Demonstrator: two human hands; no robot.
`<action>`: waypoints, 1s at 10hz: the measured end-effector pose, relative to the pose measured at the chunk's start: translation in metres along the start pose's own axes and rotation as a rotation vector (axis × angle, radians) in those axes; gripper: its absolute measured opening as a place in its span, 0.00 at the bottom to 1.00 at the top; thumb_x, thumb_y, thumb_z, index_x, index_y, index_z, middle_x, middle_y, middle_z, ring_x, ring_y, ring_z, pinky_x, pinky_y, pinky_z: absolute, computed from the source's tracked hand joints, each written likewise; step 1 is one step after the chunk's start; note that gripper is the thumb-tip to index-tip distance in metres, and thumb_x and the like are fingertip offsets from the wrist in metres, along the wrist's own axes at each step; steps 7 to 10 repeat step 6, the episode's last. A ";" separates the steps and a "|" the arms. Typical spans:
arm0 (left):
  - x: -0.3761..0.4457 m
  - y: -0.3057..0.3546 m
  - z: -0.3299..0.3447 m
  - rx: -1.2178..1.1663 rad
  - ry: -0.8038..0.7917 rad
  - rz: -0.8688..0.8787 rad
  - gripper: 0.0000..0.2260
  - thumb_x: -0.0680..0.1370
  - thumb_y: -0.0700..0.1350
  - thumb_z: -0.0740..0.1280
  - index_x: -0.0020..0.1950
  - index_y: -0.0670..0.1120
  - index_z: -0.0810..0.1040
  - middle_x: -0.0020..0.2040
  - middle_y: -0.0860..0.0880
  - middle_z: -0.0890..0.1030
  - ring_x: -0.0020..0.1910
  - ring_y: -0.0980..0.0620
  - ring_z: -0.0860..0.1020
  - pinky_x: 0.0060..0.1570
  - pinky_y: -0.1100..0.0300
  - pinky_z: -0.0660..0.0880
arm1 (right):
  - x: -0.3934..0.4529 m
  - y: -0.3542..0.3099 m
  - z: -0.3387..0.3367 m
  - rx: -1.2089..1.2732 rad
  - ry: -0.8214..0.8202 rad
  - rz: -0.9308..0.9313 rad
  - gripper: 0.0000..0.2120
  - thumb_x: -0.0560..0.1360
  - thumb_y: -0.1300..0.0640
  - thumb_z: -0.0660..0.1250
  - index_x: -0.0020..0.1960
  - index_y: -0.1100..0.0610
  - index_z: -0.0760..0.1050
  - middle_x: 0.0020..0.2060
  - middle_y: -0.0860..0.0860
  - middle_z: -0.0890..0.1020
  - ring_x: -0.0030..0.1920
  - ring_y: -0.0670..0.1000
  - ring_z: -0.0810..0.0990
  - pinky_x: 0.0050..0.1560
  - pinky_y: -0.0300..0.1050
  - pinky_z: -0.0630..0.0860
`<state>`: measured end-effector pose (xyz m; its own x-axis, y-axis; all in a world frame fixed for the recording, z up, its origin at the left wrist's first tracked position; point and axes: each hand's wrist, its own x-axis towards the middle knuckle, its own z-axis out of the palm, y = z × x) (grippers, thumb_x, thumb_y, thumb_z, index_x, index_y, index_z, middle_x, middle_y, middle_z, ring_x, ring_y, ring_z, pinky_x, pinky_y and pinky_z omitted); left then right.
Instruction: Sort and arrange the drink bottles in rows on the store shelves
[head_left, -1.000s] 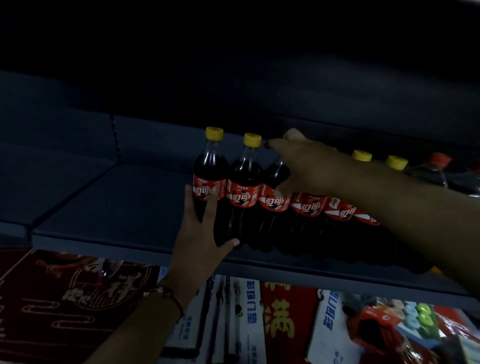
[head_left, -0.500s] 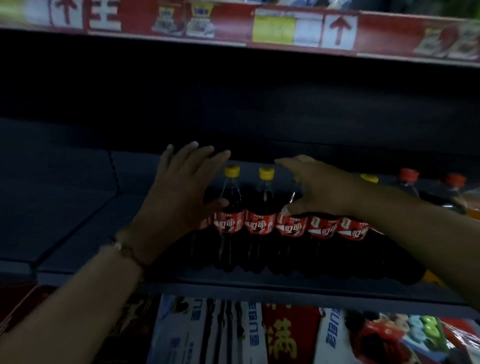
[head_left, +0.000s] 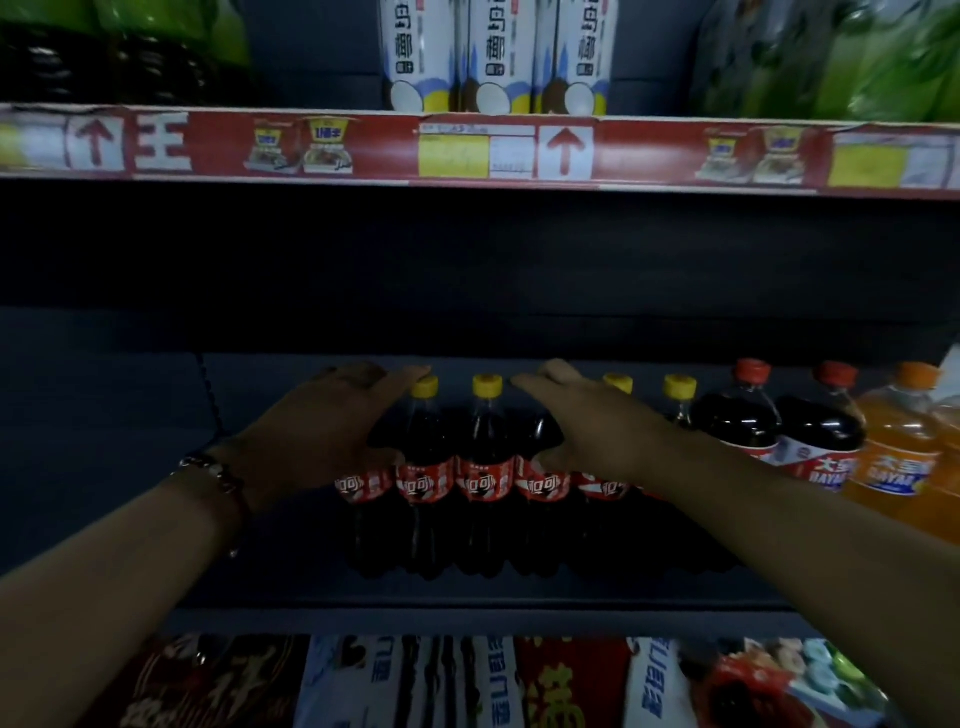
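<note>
While both hands reached over the cola row, the view had tilted upward from a second earlier, so the red price strip (head_left: 332, 148) and the white cartons (head_left: 496, 57) on the shelf above came into frame. Left hand (head_left: 322, 431) had risen from low against the end bottle's body to the neck level of the cola bottles (head_left: 483, 467); it lay at about 9 o'clock of the row, fingers fairly straight and extended rightward, fingertips at the first yellow cap, thumb below near the shoulder of the end bottle. Contact looked like a cupping touch, not a closed grip. Right hand (head_left: 587, 421) sat at about 3 o'clock of the visible caps, draped over a bottle top, fingers loosely extended leftward, thumb under near the label; whether it pinched that bottle could not be told. Cola bottles stood upright, touching one another, in one row near the front of the dark middle shelf (head_left: 467, 608). Larger red-capped bottles (head_left: 743, 421) and an orange soda bottle (head_left: 898, 457) stood just beside them toward 3 o'clock. Judgement: the hands now bracketed the row from both ends at the top, suggesting squaring up or pushing the group back together; the row appeared mostly aligned, with vacant shelf toward 9 o'clock.
</note>
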<state>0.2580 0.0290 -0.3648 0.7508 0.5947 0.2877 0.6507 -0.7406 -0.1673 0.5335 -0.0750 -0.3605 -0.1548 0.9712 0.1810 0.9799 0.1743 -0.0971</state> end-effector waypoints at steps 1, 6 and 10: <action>-0.001 0.003 0.001 -0.022 -0.017 -0.048 0.45 0.73 0.65 0.69 0.81 0.56 0.46 0.78 0.48 0.62 0.75 0.47 0.61 0.71 0.52 0.61 | -0.001 0.002 0.002 0.011 0.012 -0.008 0.46 0.71 0.49 0.75 0.79 0.48 0.51 0.72 0.47 0.58 0.65 0.53 0.70 0.60 0.46 0.74; 0.049 0.085 0.013 -0.178 0.391 0.299 0.21 0.81 0.54 0.64 0.71 0.47 0.75 0.65 0.48 0.79 0.65 0.45 0.75 0.62 0.50 0.71 | -0.039 0.061 -0.024 0.436 0.232 -0.170 0.21 0.75 0.44 0.68 0.67 0.46 0.75 0.62 0.37 0.75 0.64 0.37 0.72 0.64 0.29 0.66; 0.049 0.085 0.013 -0.178 0.391 0.299 0.21 0.81 0.54 0.64 0.71 0.47 0.75 0.65 0.48 0.79 0.65 0.45 0.75 0.62 0.50 0.71 | -0.039 0.061 -0.024 0.436 0.232 -0.170 0.21 0.75 0.44 0.68 0.67 0.46 0.75 0.62 0.37 0.75 0.64 0.37 0.72 0.64 0.29 0.66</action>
